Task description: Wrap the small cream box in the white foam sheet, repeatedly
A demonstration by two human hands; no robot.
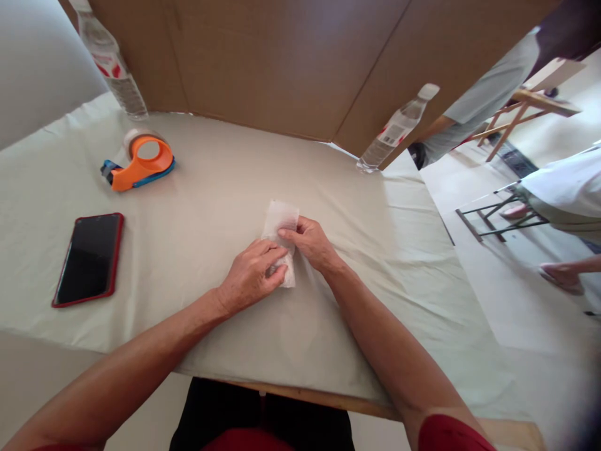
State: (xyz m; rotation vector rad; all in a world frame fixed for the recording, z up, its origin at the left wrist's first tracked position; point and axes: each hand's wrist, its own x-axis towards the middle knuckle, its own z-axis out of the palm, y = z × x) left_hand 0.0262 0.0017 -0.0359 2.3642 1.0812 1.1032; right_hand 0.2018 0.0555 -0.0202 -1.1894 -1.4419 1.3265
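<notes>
A narrow white piece of bubble wrap (282, 216), somewhat see-through, lies on the cloth in front of me. My right hand (313, 243) pinches its right edge, thumb on top and fingers partly out of sight beneath. Curled over the lower half is my left hand (256, 272), its fingers and thumb closed on the wrap near the bottom end. Whether anything is inside the wrap cannot be made out.
A light cloth covers the table (225, 188). To the left are a phone (89, 260) and an orange tape dispenser (143, 160). Two water bottles (113, 62) (392, 134) stand before a cardboard panel (277, 62). Other people (493, 88) are beyond the right side.
</notes>
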